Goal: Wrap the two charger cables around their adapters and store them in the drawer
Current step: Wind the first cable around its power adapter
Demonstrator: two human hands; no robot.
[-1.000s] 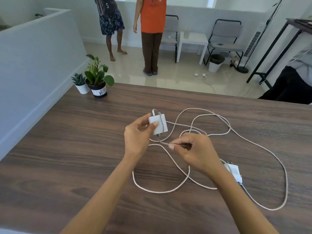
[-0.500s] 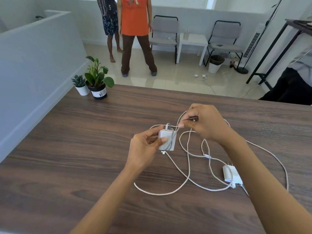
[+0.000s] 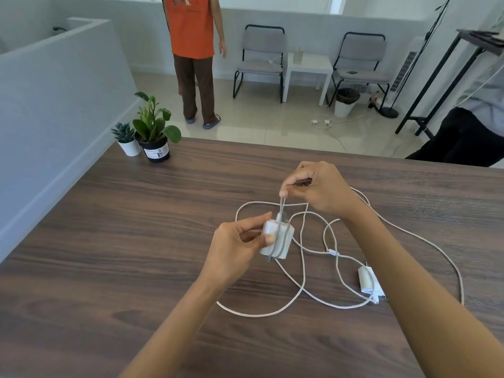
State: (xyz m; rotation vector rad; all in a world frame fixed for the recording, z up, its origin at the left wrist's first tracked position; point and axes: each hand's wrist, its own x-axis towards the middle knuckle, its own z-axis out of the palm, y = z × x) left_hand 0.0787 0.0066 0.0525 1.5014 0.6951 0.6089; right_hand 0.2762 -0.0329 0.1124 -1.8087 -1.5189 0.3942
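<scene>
My left hand (image 3: 237,246) grips a white square adapter (image 3: 281,238) just above the brown wooden table (image 3: 136,241). One turn of its white cable runs lengthwise around the adapter. My right hand (image 3: 319,189) pinches that cable (image 3: 282,204) a little above and beyond the adapter, pulled taut. The rest of the cable (image 3: 300,282) lies in loose loops on the table. A second white adapter (image 3: 368,281) lies on the table beside my right forearm, its cable (image 3: 425,238) trailing in a wide loop to the right. No drawer is in view.
Two potted plants, a small succulent (image 3: 126,137) and a leafy one (image 3: 154,132), stand at the table's far left corner by a grey partition. A person in an orange shirt (image 3: 193,50) stands beyond the table. Chairs, a white side table and a bin are behind.
My right hand swung from near the adapter's front up and over to its far side, laying cable around the adapter. The adapter turned in my left hand. The person in orange came closer.
</scene>
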